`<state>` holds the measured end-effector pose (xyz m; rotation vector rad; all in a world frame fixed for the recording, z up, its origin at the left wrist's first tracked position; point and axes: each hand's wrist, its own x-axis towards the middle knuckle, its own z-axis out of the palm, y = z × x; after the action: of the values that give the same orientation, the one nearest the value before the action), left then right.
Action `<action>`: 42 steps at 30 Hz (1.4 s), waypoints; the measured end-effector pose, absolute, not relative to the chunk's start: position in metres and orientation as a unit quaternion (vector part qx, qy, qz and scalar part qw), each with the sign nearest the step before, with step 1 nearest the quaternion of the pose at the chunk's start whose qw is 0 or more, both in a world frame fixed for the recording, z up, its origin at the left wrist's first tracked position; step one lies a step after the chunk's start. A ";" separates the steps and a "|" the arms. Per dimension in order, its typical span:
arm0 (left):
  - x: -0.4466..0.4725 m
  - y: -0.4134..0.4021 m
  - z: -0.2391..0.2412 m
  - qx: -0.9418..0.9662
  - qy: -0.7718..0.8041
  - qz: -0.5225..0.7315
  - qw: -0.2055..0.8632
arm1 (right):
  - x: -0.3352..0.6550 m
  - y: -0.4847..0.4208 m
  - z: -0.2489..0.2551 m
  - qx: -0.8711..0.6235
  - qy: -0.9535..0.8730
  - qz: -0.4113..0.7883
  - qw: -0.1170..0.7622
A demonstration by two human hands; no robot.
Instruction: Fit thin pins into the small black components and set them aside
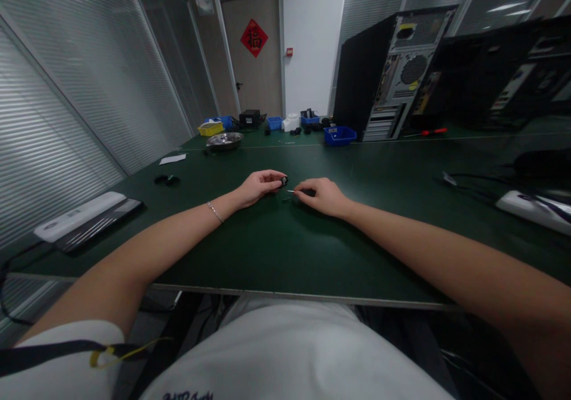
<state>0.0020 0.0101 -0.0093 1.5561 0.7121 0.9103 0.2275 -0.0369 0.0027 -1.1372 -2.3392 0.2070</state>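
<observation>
My left hand (260,187) pinches a small black part (284,181) with lighter detail on its face; its exact kind is too small to tell. Facing it from the right, my right hand (324,196) is closed with thumb and finger on a thin, light-coloured pin-like piece (291,191), whose tip points toward the black part. A narrow gap separates the two. Just below them on the green tabletop (285,251) lies a faint small greenish piece (286,199), hard to make out. Both forearms rest over the table's front edge.
Black computer towers (363,79) stand at the back right. A blue bin (339,135), a metal dish (224,141) and a yellow tray (210,128) line the back. Small dark parts (166,179) lie left. Power strips (535,207) with cables sit at the right and left.
</observation>
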 end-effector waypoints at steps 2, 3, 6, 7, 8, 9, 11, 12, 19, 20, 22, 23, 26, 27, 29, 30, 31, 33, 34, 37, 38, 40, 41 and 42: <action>0.002 0.011 -0.010 0.656 0.300 0.389 0.573 | 0.227 -0.037 0.002 -0.421 -0.864 0.076 0.263; 0.002 0.011 -0.010 0.654 0.299 0.389 0.576 | 0.227 -0.037 0.002 -0.423 -0.863 0.076 0.265; 0.002 0.012 -0.010 0.651 0.294 0.390 0.581 | 0.228 -0.037 0.000 -0.429 -0.856 0.075 0.279; 0.001 0.012 -0.010 0.649 0.292 0.390 0.584 | 0.228 -0.036 -0.001 -0.429 -0.854 0.076 0.283; 0.001 0.012 -0.010 0.647 0.290 0.390 0.587 | 0.228 -0.036 -0.002 -0.428 -0.854 0.077 0.285; 0.000 0.013 -0.010 0.645 0.288 0.390 0.591 | 0.228 -0.035 -0.003 -0.425 -0.855 0.079 0.286; 0.000 0.012 -0.010 0.641 0.287 0.386 0.598 | 0.227 -0.033 -0.003 -0.413 -0.864 0.081 0.276; 0.000 0.012 -0.009 0.640 0.287 0.384 0.600 | 0.226 -0.033 -0.003 -0.407 -0.871 0.079 0.265; 0.002 0.010 -0.007 0.640 0.282 0.370 0.612 | 0.220 -0.030 0.000 -0.377 -0.905 0.030 0.197; 0.002 0.009 -0.007 0.638 0.284 0.368 0.614 | 0.219 -0.030 -0.001 -0.377 -0.904 0.025 0.199; 0.002 0.008 -0.005 0.629 0.289 0.366 0.622 | 0.220 -0.031 -0.002 -0.376 -0.901 0.024 0.214; 0.002 0.007 -0.004 0.623 0.290 0.365 0.628 | 0.220 -0.031 -0.004 -0.375 -0.898 0.030 0.228; 0.003 0.004 0.000 0.596 0.288 0.354 0.661 | 0.223 -0.032 -0.005 -0.382 -0.877 0.080 0.281; 0.004 0.002 0.001 0.586 0.285 0.349 0.673 | 0.224 -0.032 -0.005 -0.384 -0.867 0.105 0.299; 0.006 -0.001 0.003 0.570 0.280 0.345 0.691 | 0.224 -0.034 -0.004 -0.377 -0.850 0.159 0.333; 0.007 -0.003 0.004 0.563 0.279 0.347 0.696 | 0.224 -0.034 -0.003 -0.373 -0.840 0.189 0.345; 0.008 -0.005 0.005 0.557 0.278 0.348 0.701 | 0.224 -0.036 -0.002 -0.372 -0.829 0.217 0.356; 0.010 -0.007 0.006 0.545 0.281 0.350 0.708 | 0.222 -0.037 -0.001 -0.372 -0.807 0.271 0.370; 0.011 -0.008 0.006 0.541 0.284 0.351 0.710 | 0.220 -0.038 0.000 -0.371 -0.797 0.294 0.375; 0.011 -0.008 0.005 0.532 0.290 0.353 0.713 | 0.217 -0.038 -0.001 -0.362 -0.770 0.344 0.396; 0.011 -0.008 0.005 0.530 0.291 0.353 0.714 | 0.217 -0.037 -0.002 -0.361 -0.762 0.356 0.403; 0.010 -0.008 0.004 0.528 0.290 0.351 0.717 | 0.217 -0.036 -0.002 -0.363 -0.750 0.369 0.412; 0.010 -0.009 0.004 0.527 0.289 0.351 0.718 | 0.218 -0.036 -0.002 -0.367 -0.746 0.369 0.416; 0.010 -0.009 0.004 0.527 0.288 0.352 0.719 | 0.218 -0.036 -0.002 -0.371 -0.745 0.364 0.418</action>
<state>0.0103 -0.0090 0.0044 1.1645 0.6366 0.7775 0.2184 -0.0356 -0.0017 -0.9297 -1.8705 0.9131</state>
